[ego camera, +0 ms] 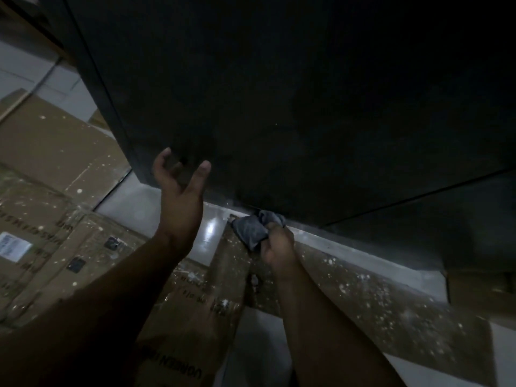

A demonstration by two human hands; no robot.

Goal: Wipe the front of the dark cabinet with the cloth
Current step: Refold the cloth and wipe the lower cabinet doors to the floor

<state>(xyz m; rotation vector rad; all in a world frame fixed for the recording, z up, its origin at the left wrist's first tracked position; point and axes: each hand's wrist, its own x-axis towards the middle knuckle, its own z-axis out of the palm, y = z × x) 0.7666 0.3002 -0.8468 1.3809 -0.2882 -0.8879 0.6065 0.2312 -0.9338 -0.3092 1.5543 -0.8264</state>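
**Grey cloth at the bottom edge of the dark cabinet**

Grey cloth (250,232) is bunched in the right hand (279,248). The fingers are curled round it in a firm grasp. The cloth sits low, approx. at the middle of the view. Its top part touches the bottom edge of the cabinet (307,107), where the dark front meets the pale floor (134,203). Part of the cloth sticks out to the left of the fist.

Left hand (180,202) is raised w/ fingers spread and relaxed, holding nothing. Its fingertips are in front of the lower left corner of the cabinet. Whether they touch the front or only hover near it, I cannot tell, as the light is too weak.

The cabinet front fills most of the upper view, very dark, w/ a few faint pale marks. A thin seam (405,200) runs slantwise across its lower right part.

On the floor, flattened cardboard (55,152) lies to the left and under both forearms. It is spotted w/ white specks and printed w/ black letters that I cannot read. A white label (14,245) is stuck on the cardboard at the far left edge. Between the cardboard pieces the glossy floor shows a bright reflection.
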